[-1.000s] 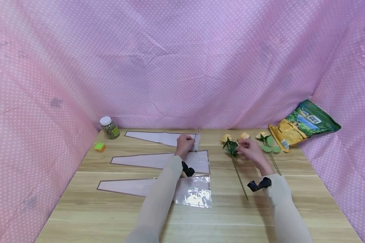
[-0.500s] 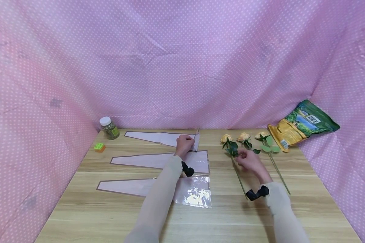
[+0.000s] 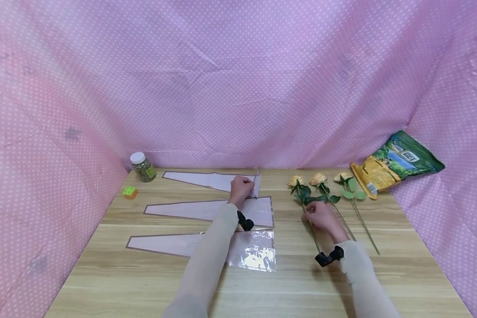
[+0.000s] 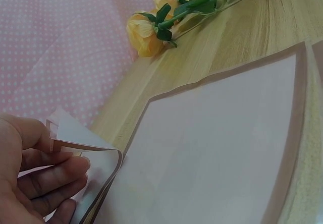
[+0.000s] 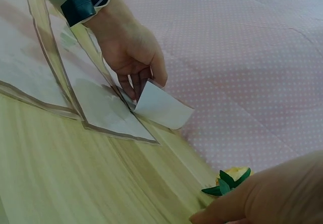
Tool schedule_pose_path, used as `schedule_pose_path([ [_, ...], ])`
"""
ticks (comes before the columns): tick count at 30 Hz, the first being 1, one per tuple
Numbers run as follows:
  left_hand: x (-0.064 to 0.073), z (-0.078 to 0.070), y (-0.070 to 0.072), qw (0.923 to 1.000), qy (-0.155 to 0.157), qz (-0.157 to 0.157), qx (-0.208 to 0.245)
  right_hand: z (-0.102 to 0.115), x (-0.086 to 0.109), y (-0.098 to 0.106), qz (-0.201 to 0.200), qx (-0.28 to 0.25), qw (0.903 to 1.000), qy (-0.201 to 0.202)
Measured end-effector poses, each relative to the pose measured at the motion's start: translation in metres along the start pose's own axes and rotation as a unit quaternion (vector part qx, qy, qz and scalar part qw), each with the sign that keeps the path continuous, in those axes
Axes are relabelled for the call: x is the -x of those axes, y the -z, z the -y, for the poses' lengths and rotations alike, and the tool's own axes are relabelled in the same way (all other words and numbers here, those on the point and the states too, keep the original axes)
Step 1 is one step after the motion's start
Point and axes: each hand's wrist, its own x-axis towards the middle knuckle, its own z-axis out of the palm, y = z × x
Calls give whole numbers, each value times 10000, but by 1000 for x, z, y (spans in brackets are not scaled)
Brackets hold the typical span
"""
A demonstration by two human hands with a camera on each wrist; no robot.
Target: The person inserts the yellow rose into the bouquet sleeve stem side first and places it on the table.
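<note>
My left hand (image 3: 240, 190) pinches the wide right end of the farthest tapered flower sleeve (image 3: 196, 178), white with a brown border. In the left wrist view the sleeve's lifted edge (image 4: 83, 145) sits between thumb and fingers, folded up and away from the layer below. Over the leftmost yellow rose (image 3: 296, 181), my right hand (image 3: 323, 217) has thumb and fingertips at its stem just below the leaves, seemingly pinching it. That rose lies on the table. Two more yellow roses, a middle one (image 3: 318, 179) and a right one (image 3: 343, 177), lie beside it.
Two more tapered sleeves, a middle one (image 3: 183, 210) and a near one (image 3: 163, 244), lie flat. A lidded jar (image 3: 144, 168) and a green-orange block (image 3: 130, 192) stand at left. A green-yellow bag (image 3: 397, 161) leans against the pink dotted cloth (image 3: 238, 88).
My right hand has moved nearer along the leftmost rose, from its leaves down to the stem, uncovering the middle rose. My left hand has stayed at the sleeve's edge.
</note>
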Motion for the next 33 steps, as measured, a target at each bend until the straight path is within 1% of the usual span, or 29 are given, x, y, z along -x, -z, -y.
schedule_pose_path([
  [3,0,0,0,10000,-9,9,-51,1,-1,-3,-84,106,9999,62],
  [9,-1,1,-1,10000,19,20,-65,2,-3,-7,-433,505,9965,499],
  [11,-2,1,-1,9999,12,17,-103,2,-3,-8,-449,565,9960,518],
  [17,-3,2,-1,9999,49,38,-161,2,-2,-9,-358,355,9983,292],
  [25,-1,0,0,9998,119,93,-164,-2,-1,-9,-393,-2,9991,178],
  [28,0,0,1,9998,124,111,-145,-4,-2,-9,-359,-223,9990,148],
  [33,0,0,1,9998,122,103,-96,-3,-3,-7,-127,-685,9975,94],
])
